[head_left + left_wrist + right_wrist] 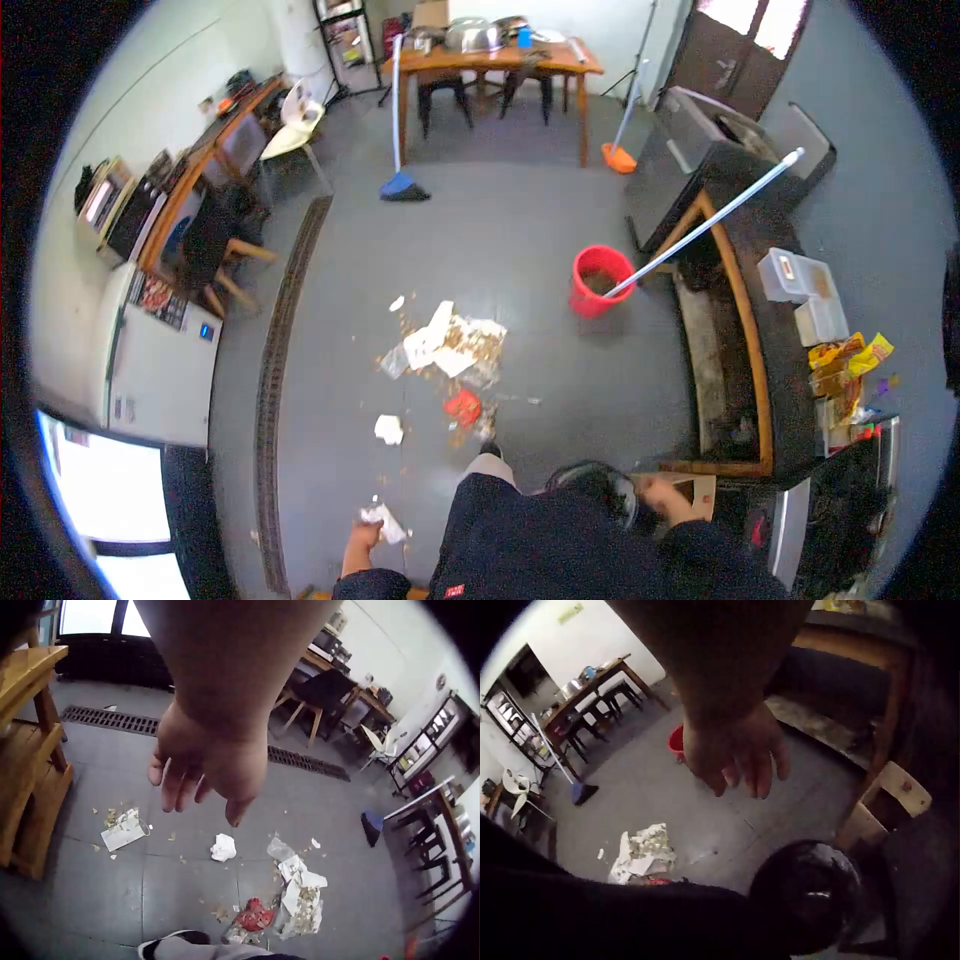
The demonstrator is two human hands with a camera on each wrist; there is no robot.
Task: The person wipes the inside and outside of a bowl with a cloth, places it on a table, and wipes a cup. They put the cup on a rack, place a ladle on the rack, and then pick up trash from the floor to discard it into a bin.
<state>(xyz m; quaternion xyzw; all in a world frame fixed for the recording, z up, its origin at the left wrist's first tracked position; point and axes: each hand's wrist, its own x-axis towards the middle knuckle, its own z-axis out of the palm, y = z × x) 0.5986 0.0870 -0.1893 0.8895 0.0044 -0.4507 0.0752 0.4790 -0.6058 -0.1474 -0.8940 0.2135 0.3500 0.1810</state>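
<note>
My left hand hangs over the floor at the lower left, overlapping a white paper piece in the head view. In the left wrist view its fingers dangle relaxed and hold nothing; that paper lies below among brown scraps. My right hand is out to the right, near a dark round container. Its fingers also hang loose and empty. Ahead on the floor spread white papers strewn with brown bits, a red plastic piece and a crumpled white wad.
A red bucket holds brown matter and a long pale pole. Further off stand a blue broom and an orange dustpan near a wooden table. A drain grate runs along the left; a wood-framed counter borders the right.
</note>
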